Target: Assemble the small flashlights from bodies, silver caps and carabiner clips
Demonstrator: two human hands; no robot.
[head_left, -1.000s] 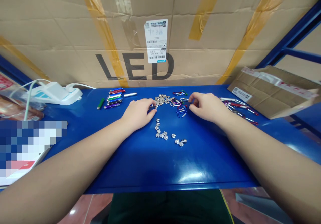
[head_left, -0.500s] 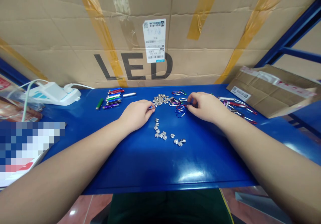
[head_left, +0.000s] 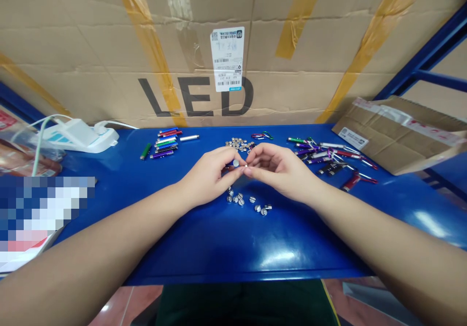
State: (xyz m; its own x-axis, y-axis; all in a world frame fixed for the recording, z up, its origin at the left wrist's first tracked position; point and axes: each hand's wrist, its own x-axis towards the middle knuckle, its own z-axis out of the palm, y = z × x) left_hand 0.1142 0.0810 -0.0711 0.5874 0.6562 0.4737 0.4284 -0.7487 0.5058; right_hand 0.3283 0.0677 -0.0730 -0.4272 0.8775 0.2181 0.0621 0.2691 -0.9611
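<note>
My left hand (head_left: 215,175) is closed around a small tube with a round silver end (head_left: 236,163); most of it is hidden by the fingers. Against its fingertips, my right hand (head_left: 275,170) pinches something small and bright that I cannot make out. Just below the hands lie several slotted silver caps (head_left: 241,201), scattered in a curved line. Behind the fingers spreads a cluster of small round metal pieces (head_left: 239,143), partly covered. Red and green carabiners (head_left: 261,135) rest beyond the right hand, which hides the other carabiners.
Coloured metal tubes (head_left: 166,143) lie in a row at the left, near a white power strip (head_left: 80,138). At the right are several tubes with carabiners attached (head_left: 328,155), beside a cardboard box (head_left: 397,131). A large carton (head_left: 197,48) backs the blue table (head_left: 204,248).
My right hand has moved left from the carabiners and now meets my left hand. The left hand has shifted slightly right and nearer, with the silver end of the tube now showing.
</note>
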